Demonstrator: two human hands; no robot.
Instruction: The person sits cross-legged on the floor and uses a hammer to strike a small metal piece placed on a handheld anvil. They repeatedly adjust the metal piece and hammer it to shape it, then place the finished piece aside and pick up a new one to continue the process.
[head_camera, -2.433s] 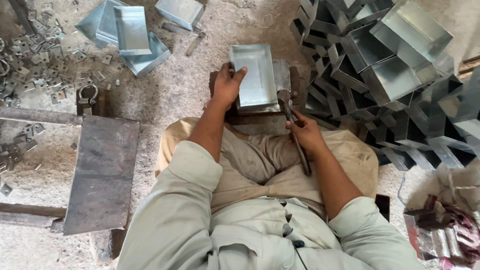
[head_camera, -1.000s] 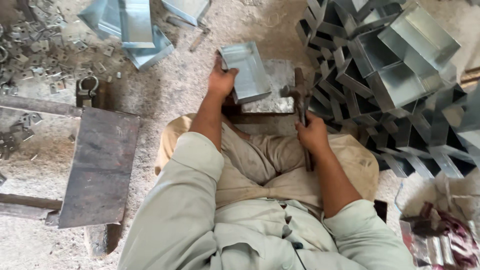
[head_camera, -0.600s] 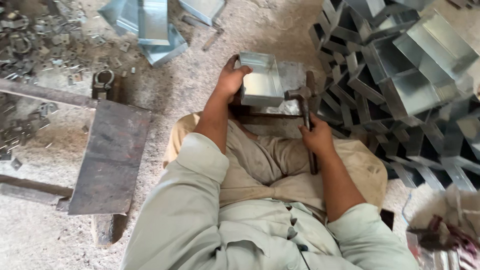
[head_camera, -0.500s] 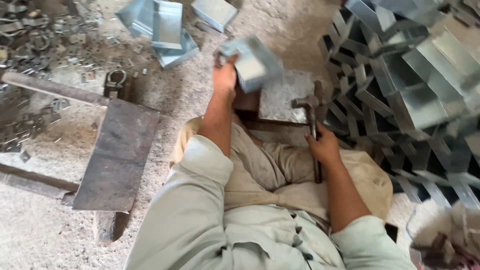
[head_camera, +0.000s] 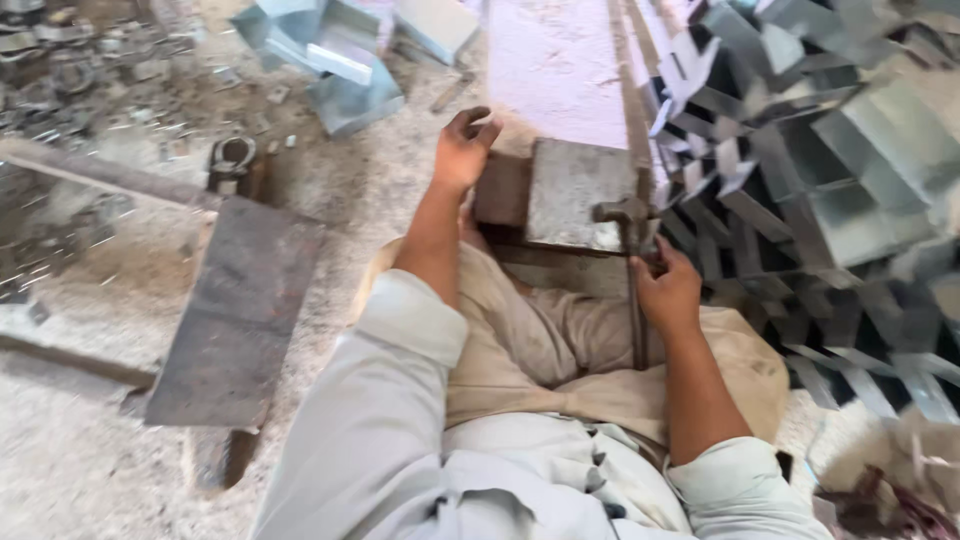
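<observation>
Hammer (head_camera: 630, 225): sits right of centre in the frame, its dark metal head resting at the right edge of the block, its thin handle running down into the right hand.
Right hand (head_camera: 668, 292): closed around the hammer handle fairly high up, close under the head, knuckles toward the pile of folded sheet.
Left hand (head_camera: 463, 150): holds nothing; fingers loosely curled, palm down, hovering at the upper-left corner of the block, just above centre of the frame.
Steel block (head_camera: 572, 192): a flat grey plate on a darker base, set on the ground just beyond the knees; its top shows bare, with no sheet piece on it.
Doing this well: judged from the grip, the hand sits too near the head for a full swing, so a lower hold would suit harder blows; the left fingers are best kept off the block's top face while the hammer is over it.
Folded sheet-metal pieces (head_camera: 860, 180): a large shiny pile fills the right side of the frame, touching or nearly touching the block; edges look sharp.
Loose sheet pieces (head_camera: 345, 55): a smaller group at upper centre-left, well apart from the left hand.
Rusty plate (head_camera: 240, 310): lies flat at left of centre, beside the person's left sleeve.
Blur: the right side is smeared, so fine detail there cannot be told.
</observation>
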